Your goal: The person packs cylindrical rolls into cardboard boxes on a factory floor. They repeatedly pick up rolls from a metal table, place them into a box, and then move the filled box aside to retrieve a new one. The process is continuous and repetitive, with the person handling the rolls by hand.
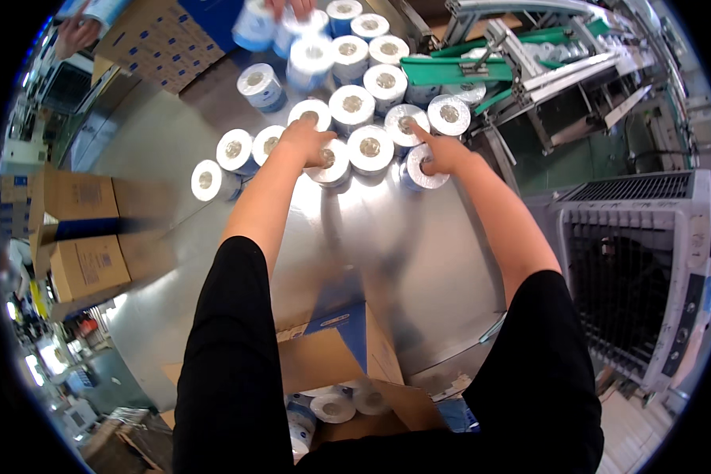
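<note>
Toilet paper rolls in white and blue wrap stand clustered on a metal table. My left hand reaches over two of them, its fingers and thumb hooked into the cores of a farther roll and a nearer roll. On the right side of the cluster, my right hand does likewise, with digits in the cores of one roll and a nearer one. Between the hands stands another upright roll. The fingertips are hidden inside the cores.
Close to my body is an open cardboard box holding several rolls. A conveyor with green guides borders the far right, near a grey slatted machine. Another person's hand is among the far rolls. Cartons lie left.
</note>
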Motion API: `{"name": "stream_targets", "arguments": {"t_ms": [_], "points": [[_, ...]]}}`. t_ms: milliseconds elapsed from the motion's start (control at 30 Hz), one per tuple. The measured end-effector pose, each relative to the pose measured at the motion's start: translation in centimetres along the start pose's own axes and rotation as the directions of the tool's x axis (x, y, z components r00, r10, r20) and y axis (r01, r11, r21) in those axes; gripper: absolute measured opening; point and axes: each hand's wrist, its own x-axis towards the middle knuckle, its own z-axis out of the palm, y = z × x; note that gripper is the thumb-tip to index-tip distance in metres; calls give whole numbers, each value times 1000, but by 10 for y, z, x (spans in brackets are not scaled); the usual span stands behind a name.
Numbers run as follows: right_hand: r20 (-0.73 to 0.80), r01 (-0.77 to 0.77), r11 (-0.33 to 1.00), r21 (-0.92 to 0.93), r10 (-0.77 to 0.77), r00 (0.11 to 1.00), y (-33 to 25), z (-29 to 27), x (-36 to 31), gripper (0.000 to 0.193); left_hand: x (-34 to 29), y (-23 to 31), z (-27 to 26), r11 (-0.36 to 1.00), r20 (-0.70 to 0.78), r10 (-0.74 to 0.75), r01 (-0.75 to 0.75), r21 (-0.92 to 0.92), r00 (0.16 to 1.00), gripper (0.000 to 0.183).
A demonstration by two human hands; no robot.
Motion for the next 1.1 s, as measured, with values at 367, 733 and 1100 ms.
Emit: {"name": "stream_targets", "arguments": {"t_ms": [367, 733, 1100], "points": [[-190, -45, 973, 225, 89, 978, -30, 80, -20, 78, -46, 35, 35, 962, 73, 189, -199, 186, 979, 34], [-135, -67, 888, 455, 142, 981, -51, 201, -254, 90, -438, 63, -141, -80, -24, -222, -43, -996, 975, 25], [-519, 504, 838, 211, -341, 784, -274, -11, -443, 73, -544, 198, 46, 996, -228, 30, -10, 89, 973, 23]]}}
